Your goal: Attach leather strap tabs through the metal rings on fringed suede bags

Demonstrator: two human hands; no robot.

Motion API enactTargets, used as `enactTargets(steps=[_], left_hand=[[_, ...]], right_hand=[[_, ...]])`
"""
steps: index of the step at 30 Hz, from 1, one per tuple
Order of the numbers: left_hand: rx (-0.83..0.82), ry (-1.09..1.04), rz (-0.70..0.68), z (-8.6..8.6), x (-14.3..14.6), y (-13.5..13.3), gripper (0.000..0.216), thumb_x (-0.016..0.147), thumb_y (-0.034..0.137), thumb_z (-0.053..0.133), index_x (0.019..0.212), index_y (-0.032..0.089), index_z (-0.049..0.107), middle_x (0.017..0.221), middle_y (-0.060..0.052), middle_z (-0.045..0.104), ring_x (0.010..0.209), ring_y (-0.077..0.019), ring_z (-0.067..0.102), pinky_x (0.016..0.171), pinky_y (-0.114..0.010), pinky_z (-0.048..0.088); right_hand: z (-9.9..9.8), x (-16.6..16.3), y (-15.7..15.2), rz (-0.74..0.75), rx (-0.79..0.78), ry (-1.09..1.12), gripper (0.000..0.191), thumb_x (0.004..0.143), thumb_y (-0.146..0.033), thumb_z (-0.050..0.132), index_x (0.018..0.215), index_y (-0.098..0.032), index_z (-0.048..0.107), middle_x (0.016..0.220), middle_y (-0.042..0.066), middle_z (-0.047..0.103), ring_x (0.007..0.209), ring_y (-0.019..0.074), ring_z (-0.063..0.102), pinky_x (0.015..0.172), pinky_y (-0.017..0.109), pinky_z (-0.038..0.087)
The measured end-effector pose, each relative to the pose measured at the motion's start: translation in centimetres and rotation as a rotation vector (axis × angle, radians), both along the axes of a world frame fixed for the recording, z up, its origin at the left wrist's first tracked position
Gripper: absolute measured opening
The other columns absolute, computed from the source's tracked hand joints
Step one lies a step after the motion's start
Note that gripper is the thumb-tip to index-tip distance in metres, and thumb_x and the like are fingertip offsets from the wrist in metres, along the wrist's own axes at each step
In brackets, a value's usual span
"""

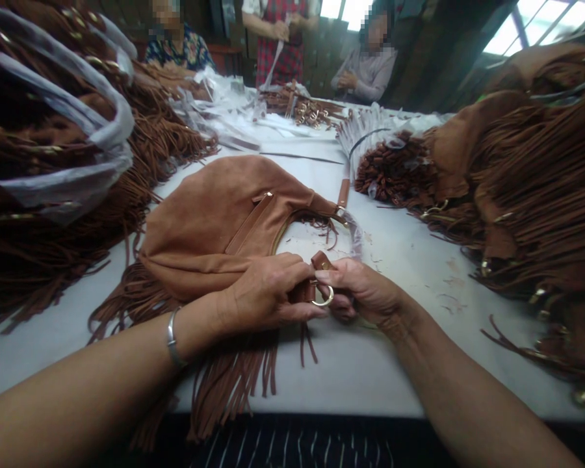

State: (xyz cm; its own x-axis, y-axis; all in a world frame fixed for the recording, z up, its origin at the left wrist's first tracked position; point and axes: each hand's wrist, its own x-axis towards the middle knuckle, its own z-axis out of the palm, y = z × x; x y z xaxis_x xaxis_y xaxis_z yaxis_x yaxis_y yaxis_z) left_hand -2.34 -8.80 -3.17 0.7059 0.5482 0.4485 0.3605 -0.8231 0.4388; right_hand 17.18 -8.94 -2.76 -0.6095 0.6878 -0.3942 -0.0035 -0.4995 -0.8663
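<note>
The brown bag (214, 227) lies flat on the white table (409, 253), right in front of the person. Its long fringe (234, 383) hangs over the near edge of the table. Both hands meet at the bag's strap end (322, 262), just beside the bag.

The left hand (260, 292) is curled tight, and its thumb and fingers pinch the strap end. The right hand (365, 292) is curled too, and its fingers grip the gold ring (323, 299) on that strap end. So the work in hand looks like fiddling with the ring and the strap. The ring is small, so I think any next move calls for a firm pinch and small, slow finger turns.

There is a bare patch of table to the right of the hands. Big piles of bags (541, 182) crowd both sides, so wide arm swings could knock them. Other people (370, 65) work at the far end, well apart
</note>
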Motion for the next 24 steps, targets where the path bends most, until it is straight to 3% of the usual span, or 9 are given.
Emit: enactTargets(steps=[5, 8, 11, 15, 17, 21, 24], left_hand=[[-0.024, -0.11, -0.007, 0.2, 0.0, -0.2, 0.033, 0.081, 0.037, 0.063, 0.101, 0.013, 0.053, 0.074, 0.0, 0.054, 0.067, -0.0129, 0.05, 0.061, -0.024, 0.039], [-0.04, -0.139, 0.023, 0.2, 0.2, -0.4, 0.041, 0.081, 0.035, 0.064, 0.113, 0.014, 0.047, 0.075, 0.001, 0.055, 0.066, -0.012, 0.052, 0.059, -0.022, 0.04], [-0.071, -0.138, 0.042, 0.0, 0.3, -0.3, 0.049, 0.082, 0.035, 0.063, 0.121, 0.017, 0.04, 0.076, 0.002, 0.057, 0.066, -0.0119, 0.054, 0.059, -0.022, 0.041], [-0.138, -0.122, 0.113, -0.3, 0.4, -0.3, 0.056, 0.081, 0.038, 0.063, 0.123, 0.016, 0.033, 0.073, 0.002, 0.057, 0.062, -0.0124, 0.056, 0.057, -0.023, 0.043], [-0.076, -0.112, 0.134, -0.4, 0.5, -0.4, 0.053, 0.081, 0.04, 0.063, 0.119, 0.016, 0.036, 0.075, 0.001, 0.057, 0.063, -0.0131, 0.056, 0.058, -0.024, 0.043], [0.077, -0.099, 0.108, -0.5, 0.4, -0.6, 0.05, 0.077, 0.05, 0.064, 0.107, 0.015, 0.044, 0.074, 0.0, 0.056, 0.063, -0.0137, 0.053, 0.057, -0.024, 0.04], [0.045, -0.09, 0.014, -0.2, 0.1, -0.7, 0.046, 0.077, 0.048, 0.065, 0.102, 0.014, 0.047, 0.077, -0.001, 0.055, 0.065, -0.0136, 0.052, 0.058, -0.024, 0.04]], right_hand=[[0.6, 1.1, 0.5, -0.111, 0.191, -0.093, 0.034, 0.083, -0.047, 0.056, 0.075, -0.015, 0.051, 0.045, -0.006, 0.045, 0.033, 0.0047, 0.035, 0.032, 0.015, 0.023], [1.4, 2.1, 0.6, -0.105, 0.293, -0.121, 0.035, 0.087, -0.049, 0.049, 0.088, -0.014, 0.053, 0.044, -0.005, 0.047, 0.032, 0.0052, 0.034, 0.033, 0.015, 0.021], [1.7, 1.9, 0.2, -0.075, 0.284, -0.145, 0.032, 0.08, -0.044, 0.061, 0.081, -0.013, 0.055, 0.046, -0.005, 0.046, 0.035, 0.0044, 0.035, 0.034, 0.015, 0.024], [1.3, 0.5, -0.4, -0.159, 0.285, -0.111, 0.031, 0.076, -0.041, 0.066, 0.072, -0.013, 0.052, 0.05, -0.004, 0.047, 0.042, 0.0044, 0.038, 0.038, 0.014, 0.03], [1.1, 0.1, -0.5, -0.154, 0.252, -0.061, 0.032, 0.079, -0.041, 0.063, 0.07, -0.013, 0.051, 0.051, -0.004, 0.046, 0.042, 0.0041, 0.038, 0.038, 0.014, 0.03], [0.4, 0.4, -0.3, 0.013, 0.007, 0.074, 0.03, 0.079, -0.038, 0.063, 0.07, -0.013, 0.049, 0.047, -0.007, 0.04, 0.037, 0.0033, 0.031, 0.033, 0.012, 0.025], [-0.5, 0.6, 0.1, 0.117, -0.115, 0.17, 0.031, 0.074, -0.037, 0.068, 0.071, -0.013, 0.049, 0.045, -0.007, 0.04, 0.036, 0.0027, 0.029, 0.032, 0.012, 0.023]])
